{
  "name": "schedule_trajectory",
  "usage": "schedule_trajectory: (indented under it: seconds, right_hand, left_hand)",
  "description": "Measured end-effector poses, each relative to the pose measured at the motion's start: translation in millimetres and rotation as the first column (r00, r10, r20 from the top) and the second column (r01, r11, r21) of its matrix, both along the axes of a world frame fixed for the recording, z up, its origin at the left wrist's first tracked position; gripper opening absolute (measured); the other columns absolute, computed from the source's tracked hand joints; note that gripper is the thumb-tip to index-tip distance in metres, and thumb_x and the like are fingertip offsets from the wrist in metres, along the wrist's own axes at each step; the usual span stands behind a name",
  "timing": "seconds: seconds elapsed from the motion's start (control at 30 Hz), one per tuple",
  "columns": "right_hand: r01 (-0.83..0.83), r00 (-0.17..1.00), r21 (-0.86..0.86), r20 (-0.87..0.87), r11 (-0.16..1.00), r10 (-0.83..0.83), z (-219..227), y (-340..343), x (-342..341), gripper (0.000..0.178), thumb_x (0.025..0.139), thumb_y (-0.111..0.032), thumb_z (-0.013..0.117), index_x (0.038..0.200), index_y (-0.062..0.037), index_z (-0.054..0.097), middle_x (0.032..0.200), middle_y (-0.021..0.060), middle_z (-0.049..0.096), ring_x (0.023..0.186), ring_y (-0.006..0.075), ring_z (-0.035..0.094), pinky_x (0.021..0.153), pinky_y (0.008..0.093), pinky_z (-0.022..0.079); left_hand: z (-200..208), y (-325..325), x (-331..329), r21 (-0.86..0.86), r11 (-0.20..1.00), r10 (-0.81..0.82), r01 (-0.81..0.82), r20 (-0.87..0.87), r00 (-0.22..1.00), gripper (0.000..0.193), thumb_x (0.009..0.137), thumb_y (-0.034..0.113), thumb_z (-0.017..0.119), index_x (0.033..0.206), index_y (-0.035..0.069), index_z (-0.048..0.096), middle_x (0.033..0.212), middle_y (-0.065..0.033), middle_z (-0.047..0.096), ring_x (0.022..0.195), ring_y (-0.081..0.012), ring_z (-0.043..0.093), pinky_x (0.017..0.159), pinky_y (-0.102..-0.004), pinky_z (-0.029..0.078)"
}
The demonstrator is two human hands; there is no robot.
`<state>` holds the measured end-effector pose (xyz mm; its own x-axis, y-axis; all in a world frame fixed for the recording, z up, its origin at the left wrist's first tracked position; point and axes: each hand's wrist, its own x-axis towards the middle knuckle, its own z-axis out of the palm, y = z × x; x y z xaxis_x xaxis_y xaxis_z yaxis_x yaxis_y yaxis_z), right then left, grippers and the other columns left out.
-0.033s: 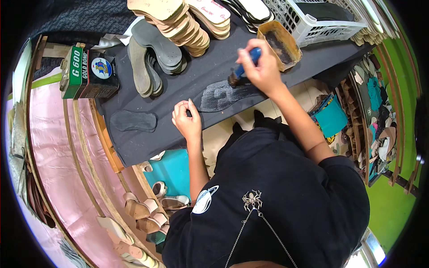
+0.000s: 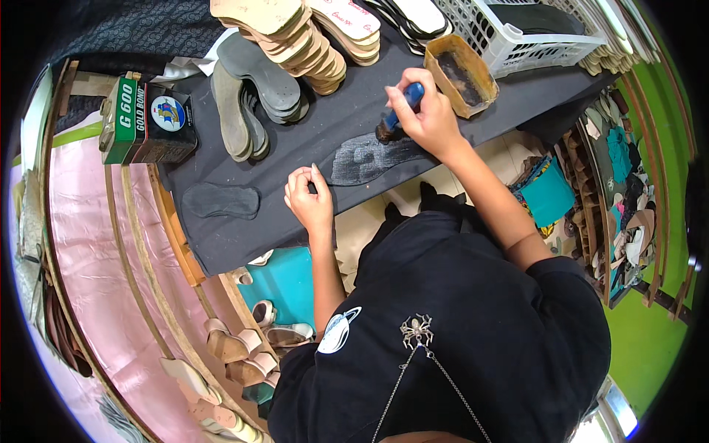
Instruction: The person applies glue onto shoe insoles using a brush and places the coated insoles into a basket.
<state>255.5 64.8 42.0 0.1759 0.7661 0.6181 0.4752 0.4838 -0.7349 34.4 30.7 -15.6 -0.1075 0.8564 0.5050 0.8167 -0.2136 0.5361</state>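
Observation:
My right hand (image 2: 427, 114) is closed round the blue handle of a brush (image 2: 412, 94). Its dark bristles touch a black insole (image 2: 362, 159) on the cloth-covered table (image 2: 288, 140). Pale, whitish streaks and patches mark the insole's upper face, and my right hand partly covers its right end. At the insole's left end is my left hand (image 2: 309, 198), its fingers curled and thumb raised; whatever they hold, if anything, is hidden. Just beyond my right hand stands a yellowish open container (image 2: 480, 70) with dark residue inside. Farther left lies another dark insole (image 2: 220, 201).
A green and black metal can (image 2: 148, 122) stands at the table's left end. Stacks of grey insoles (image 2: 258, 70) and beige insoles (image 2: 288, 33) fill the back, beside a white plastic basket (image 2: 546, 52). Shoes (image 2: 288, 334) sit on a shelf below left.
My right hand and the brush have shifted slightly left, and the brush handle stands a little differently. My left hand and the insole look unmoved.

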Motion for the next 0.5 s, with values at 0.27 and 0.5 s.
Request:
schedule_trajectory:
  seconds: [0.27, 0.5]
  right_hand:
    - [0.185, 0.971, -0.036, -0.148, 0.982, -0.189, -5, -23, 57, 0.015, 0.085, -0.009, 0.052, 0.092, -0.0048, 0.04, 0.061, 0.005, 0.055, 0.054, 0.0126, 0.059, 0.048, 0.0244, 0.045]
    - [0.031, 0.998, -0.026, -0.054, 0.999, -0.032, -4, -7, 10, 0.02, 0.083, -0.01, 0.054, 0.094, -0.0056, 0.038, 0.064, 0.007, 0.056, 0.055, 0.0156, 0.057, 0.049, 0.0273, 0.044]
  left_hand:
    - [-1, -3, -3, -0.001, 1.0, 0.025, -0.025, -0.012, 1.0, 0.023, 0.081, 0.015, 0.056, 0.063, 0.003, 0.049, 0.077, -0.0078, 0.058, 0.072, -0.0246, 0.053, 0.067, -0.0356, 0.039]
    - [-3, -2, 0, 0.002, 1.0, 0.009, -0.009, -0.015, 1.0, 0.022, 0.08, 0.013, 0.057, 0.063, 0.002, 0.05, 0.078, -0.0084, 0.058, 0.072, -0.0253, 0.053, 0.066, -0.0365, 0.04]
